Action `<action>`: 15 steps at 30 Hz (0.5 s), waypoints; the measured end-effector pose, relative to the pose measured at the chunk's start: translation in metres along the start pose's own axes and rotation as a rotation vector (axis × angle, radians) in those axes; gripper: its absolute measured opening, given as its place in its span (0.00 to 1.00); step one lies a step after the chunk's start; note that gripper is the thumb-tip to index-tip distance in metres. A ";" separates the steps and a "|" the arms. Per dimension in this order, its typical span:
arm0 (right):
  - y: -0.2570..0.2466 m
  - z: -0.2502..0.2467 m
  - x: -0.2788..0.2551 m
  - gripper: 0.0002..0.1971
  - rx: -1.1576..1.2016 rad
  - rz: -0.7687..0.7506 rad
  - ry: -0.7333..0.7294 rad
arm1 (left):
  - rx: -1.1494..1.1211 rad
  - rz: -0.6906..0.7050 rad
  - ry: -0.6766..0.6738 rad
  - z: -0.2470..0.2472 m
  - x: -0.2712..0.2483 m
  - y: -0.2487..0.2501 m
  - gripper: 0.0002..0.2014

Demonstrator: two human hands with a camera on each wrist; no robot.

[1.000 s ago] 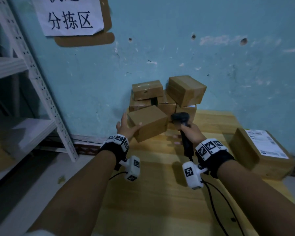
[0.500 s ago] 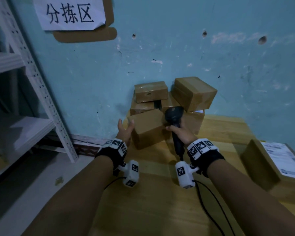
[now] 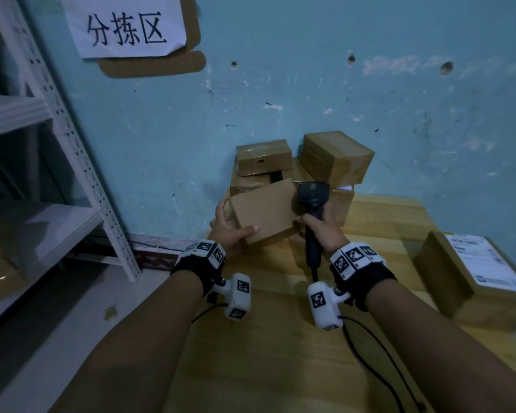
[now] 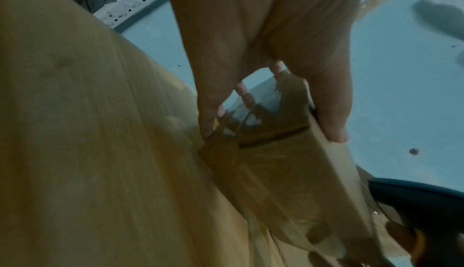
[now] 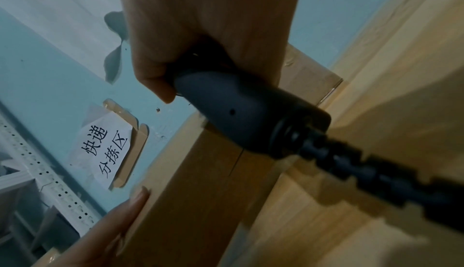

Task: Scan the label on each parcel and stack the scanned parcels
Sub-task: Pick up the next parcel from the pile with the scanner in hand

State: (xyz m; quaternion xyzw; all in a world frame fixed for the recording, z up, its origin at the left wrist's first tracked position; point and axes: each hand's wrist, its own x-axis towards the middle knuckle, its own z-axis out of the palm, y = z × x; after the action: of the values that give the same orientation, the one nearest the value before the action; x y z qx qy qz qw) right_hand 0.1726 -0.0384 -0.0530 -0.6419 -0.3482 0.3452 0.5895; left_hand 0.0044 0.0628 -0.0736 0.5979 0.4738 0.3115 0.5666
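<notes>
A small brown cardboard parcel (image 3: 265, 213) is held tilted above the wooden table (image 3: 280, 353), in front of a pile of brown parcels (image 3: 334, 158) stacked against the blue wall. My left hand (image 3: 230, 231) grips its left end, thumb on top and fingers underneath; the wrist view shows the parcel (image 4: 288, 172) taped at that end. My right hand (image 3: 322, 231) grips the handle of a black barcode scanner (image 3: 312, 201), whose head sits right beside the parcel's right edge. The scanner handle (image 5: 241, 112) and cable fill the right wrist view. No label shows on the held parcel.
A larger parcel (image 3: 474, 275) with a white shipping label lies at the table's right edge. A white metal shelf rack (image 3: 72, 150) stands left of the table. A paper sign (image 3: 125, 25) hangs on the wall. The scanner cable (image 3: 379, 359) trails across the table toward me.
The left hand has tilted and turned the parcel closer to me. The scanner moved left, up against the parcel's right edge.
</notes>
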 end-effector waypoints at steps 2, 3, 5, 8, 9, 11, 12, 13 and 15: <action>0.000 -0.004 -0.012 0.33 -0.011 -0.004 0.017 | 0.092 0.084 0.003 0.000 -0.014 0.002 0.51; 0.000 -0.006 -0.017 0.32 -0.014 -0.009 0.028 | 0.122 0.125 0.001 0.000 -0.021 0.003 0.49; 0.000 -0.010 -0.029 0.29 -0.012 -0.023 0.045 | 0.156 0.186 -0.012 0.001 -0.035 0.004 0.46; -0.004 -0.012 -0.045 0.30 -0.007 -0.054 0.066 | 0.212 0.230 0.012 0.002 -0.056 0.005 0.42; -0.006 -0.013 -0.050 0.31 -0.003 -0.066 0.075 | 0.234 0.250 0.026 0.003 -0.063 0.005 0.42; -0.012 -0.013 -0.062 0.31 0.005 -0.083 0.090 | 0.278 0.296 0.048 0.006 -0.076 0.006 0.43; -0.015 -0.013 -0.067 0.31 0.001 -0.087 0.093 | 0.295 0.316 0.059 0.006 -0.081 0.006 0.46; -0.017 -0.013 -0.072 0.31 -0.004 -0.085 0.094 | 0.302 0.327 0.062 0.007 -0.087 0.006 0.48; -0.020 -0.014 -0.081 0.32 -0.008 -0.072 0.086 | 0.284 0.322 0.058 0.007 -0.097 0.005 0.51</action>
State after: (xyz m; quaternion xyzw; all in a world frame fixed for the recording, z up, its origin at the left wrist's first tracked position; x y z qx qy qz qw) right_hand 0.1415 -0.1135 -0.0299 -0.6456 -0.3469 0.2943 0.6134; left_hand -0.0230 -0.0283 -0.0536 0.7306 0.4274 0.3452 0.4055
